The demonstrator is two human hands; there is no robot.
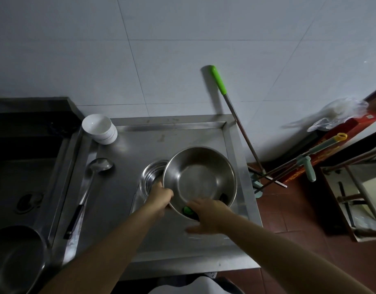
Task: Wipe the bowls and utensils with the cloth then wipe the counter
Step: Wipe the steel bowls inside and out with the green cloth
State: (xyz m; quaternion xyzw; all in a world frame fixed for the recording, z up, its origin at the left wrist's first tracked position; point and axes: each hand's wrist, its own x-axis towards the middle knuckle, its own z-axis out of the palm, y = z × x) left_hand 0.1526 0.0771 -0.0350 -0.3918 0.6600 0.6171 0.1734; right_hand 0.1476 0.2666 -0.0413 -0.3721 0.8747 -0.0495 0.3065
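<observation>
Two hands on steel bowl (198, 177) (near counter (235, 143) edge), left hand (160, 197) gripping rim

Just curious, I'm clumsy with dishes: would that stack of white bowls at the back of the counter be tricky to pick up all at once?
Probably. The stack of white bowls looks glazed, so likely slippery and breakable. Nested several high, it seems heavy for its size, and it might tip if pushed near the top.

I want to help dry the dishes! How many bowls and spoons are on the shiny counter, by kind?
Metal bowls: 2, the big bowl held up by the left hand, and a smaller steel bowl behind it.
White bowls: 1 stack; number in it unclear.
Ladle: 1.
Total: 4.
</observation>
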